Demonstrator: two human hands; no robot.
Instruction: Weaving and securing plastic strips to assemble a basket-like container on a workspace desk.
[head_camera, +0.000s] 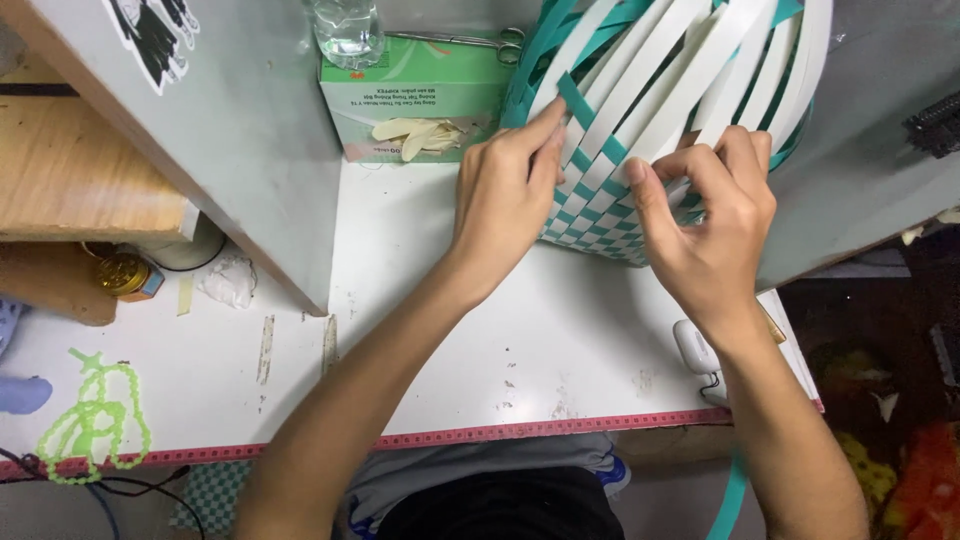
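Your left hand (505, 195) has its fingers laid nearly flat and close together, fingertips pressing a teal strip (588, 118) down against the white strips (660, 80) of the woven basket (600, 215); it pins the strip rather than gripping it. Your right hand (712, 215) is curled, thumb and forefinger pinched in at the edge of the weave, though which strip they have hold of is hidden behind your knuckles. The basket lies tipped on its side at the far edge of the white table (520, 340), its checkered teal-and-white base toward you and the loose strips fanning away. To weave this row well, keep the left fingertips firm on the crossing so the tight rows below do not slacken, and feed the strip flat, without a twist, snug against the last row. Just behind your left hand sits a green box of gloves (400, 95) with scissors (470, 40) on top and a clear bottle (345, 30) beside them. A pink measuring tape (500, 432) runs along the near table edge, and green beads (95, 420) lie far to the left.
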